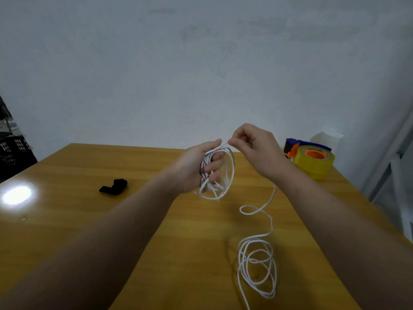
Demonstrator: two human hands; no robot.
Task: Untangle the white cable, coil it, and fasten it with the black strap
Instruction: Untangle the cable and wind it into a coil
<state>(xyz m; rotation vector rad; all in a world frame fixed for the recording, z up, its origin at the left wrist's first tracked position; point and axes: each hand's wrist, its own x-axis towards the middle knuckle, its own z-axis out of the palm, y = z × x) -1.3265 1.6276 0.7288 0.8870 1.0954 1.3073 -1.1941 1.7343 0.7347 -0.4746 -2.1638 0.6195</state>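
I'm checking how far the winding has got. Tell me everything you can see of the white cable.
The white cable is thin, round and limp. Several loops hang as a coil from the left hand, which grips them, raised above the wooden table. The right hand pinches the strand at the coil's top. The rest drops to the table and ends in a loose tangled heap.

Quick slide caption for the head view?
Left hand holds white cable coils, right hand pinches a strand; black strap lies on table.
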